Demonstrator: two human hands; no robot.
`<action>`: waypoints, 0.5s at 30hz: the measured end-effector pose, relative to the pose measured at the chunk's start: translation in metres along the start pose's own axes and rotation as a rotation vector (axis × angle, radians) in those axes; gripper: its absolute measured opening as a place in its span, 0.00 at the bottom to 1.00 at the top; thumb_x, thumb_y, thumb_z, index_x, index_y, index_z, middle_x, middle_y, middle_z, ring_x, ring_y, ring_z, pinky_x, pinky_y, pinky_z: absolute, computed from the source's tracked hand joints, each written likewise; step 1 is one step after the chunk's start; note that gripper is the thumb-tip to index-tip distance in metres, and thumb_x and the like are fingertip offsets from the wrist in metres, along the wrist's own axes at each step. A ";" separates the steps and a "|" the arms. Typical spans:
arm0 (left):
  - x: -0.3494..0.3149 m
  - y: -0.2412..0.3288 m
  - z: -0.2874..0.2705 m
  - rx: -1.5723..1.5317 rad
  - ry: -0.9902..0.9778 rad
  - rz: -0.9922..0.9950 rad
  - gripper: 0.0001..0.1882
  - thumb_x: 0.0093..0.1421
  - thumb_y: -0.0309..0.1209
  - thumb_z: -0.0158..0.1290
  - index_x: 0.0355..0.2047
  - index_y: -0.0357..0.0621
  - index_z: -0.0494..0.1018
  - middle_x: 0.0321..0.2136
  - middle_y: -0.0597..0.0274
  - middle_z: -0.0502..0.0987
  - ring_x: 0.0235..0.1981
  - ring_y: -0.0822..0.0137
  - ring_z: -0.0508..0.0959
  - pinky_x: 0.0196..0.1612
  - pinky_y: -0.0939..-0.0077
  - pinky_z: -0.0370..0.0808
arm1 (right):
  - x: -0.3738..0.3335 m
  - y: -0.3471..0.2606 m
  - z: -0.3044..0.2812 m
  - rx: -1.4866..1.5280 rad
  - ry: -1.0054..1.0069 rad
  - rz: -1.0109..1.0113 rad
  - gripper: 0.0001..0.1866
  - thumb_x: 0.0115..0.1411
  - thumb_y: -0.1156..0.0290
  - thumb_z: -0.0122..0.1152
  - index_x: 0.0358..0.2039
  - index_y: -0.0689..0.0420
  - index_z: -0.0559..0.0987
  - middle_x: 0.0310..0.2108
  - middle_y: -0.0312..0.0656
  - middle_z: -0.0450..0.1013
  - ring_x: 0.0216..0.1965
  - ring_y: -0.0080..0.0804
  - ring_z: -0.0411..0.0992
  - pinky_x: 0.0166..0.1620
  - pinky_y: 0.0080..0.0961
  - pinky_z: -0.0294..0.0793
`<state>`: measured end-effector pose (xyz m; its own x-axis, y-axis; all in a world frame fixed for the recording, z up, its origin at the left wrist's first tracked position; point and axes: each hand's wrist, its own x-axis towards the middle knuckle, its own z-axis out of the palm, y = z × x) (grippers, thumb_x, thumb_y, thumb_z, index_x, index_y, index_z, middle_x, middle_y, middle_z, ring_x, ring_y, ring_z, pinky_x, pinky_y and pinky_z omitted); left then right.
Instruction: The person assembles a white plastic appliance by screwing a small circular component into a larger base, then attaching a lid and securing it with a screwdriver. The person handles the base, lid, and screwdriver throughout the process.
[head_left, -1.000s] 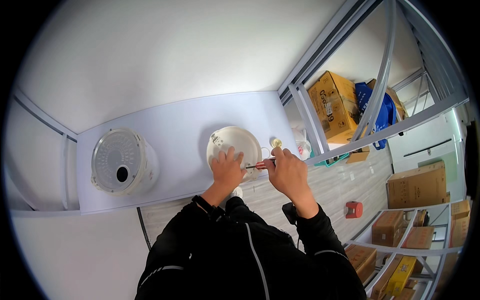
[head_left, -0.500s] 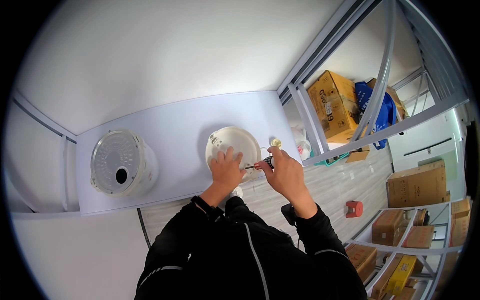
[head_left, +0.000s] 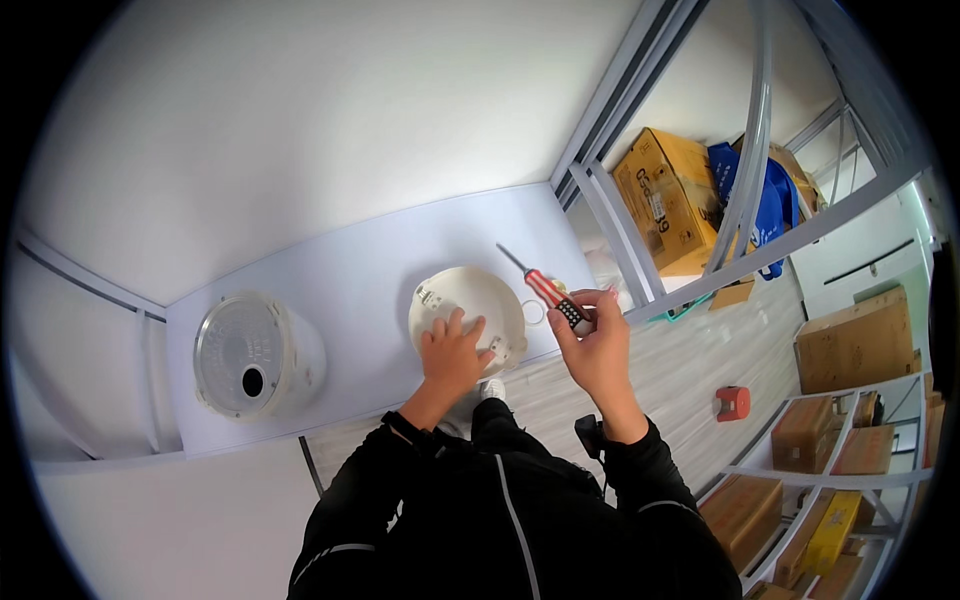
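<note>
Okay, so the screwdriver (head_left: 552, 297) has been lifted clear of the round cream dish (head_left: 498, 290) since the earlier frame. It's now held by its striped handle in the right grip (head_left: 597, 345), tip pointed away. The left grip (head_left: 455, 355) is laid loosely spread inside the dish, which is set by the near edge of the counter (head_left: 360, 300), well right of a white bucket (head_left: 240, 350).

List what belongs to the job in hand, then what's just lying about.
In use: screwdriver, in the right hand; shallow round dish, under the left hand.

Lying about: red stool; blue bag; cardboard boxes; apparently, untouched lidded drum.
</note>
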<state>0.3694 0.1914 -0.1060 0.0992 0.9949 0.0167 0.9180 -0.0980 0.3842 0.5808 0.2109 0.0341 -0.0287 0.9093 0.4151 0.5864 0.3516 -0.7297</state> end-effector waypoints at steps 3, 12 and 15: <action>-0.005 -0.001 -0.011 -0.010 -0.077 0.018 0.45 0.56 0.62 0.65 0.70 0.59 0.72 0.73 0.55 0.61 0.65 0.47 0.63 0.64 0.42 0.59 | -0.001 0.021 -0.001 0.063 0.046 0.038 0.20 0.59 0.71 0.77 0.44 0.62 0.75 0.35 0.50 0.79 0.34 0.44 0.81 0.37 0.34 0.81; -0.032 -0.013 -0.028 0.035 -0.149 0.137 0.57 0.47 0.54 0.75 0.75 0.59 0.62 0.78 0.52 0.53 0.77 0.39 0.51 0.74 0.29 0.48 | -0.034 0.107 0.048 -0.078 -0.028 0.229 0.22 0.68 0.71 0.65 0.58 0.58 0.69 0.50 0.59 0.73 0.47 0.62 0.77 0.48 0.51 0.78; -0.038 -0.030 -0.010 0.000 -0.058 0.164 0.55 0.45 0.45 0.76 0.74 0.60 0.65 0.77 0.54 0.55 0.76 0.40 0.53 0.74 0.32 0.50 | -0.050 0.113 0.063 -0.080 -0.070 0.258 0.22 0.68 0.70 0.65 0.59 0.56 0.69 0.50 0.60 0.71 0.46 0.64 0.77 0.48 0.52 0.78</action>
<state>0.3338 0.1572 -0.1090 0.2698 0.9626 0.0255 0.8876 -0.2589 0.3810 0.5974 0.2197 -0.1036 0.0755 0.9806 0.1809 0.6440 0.0905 -0.7597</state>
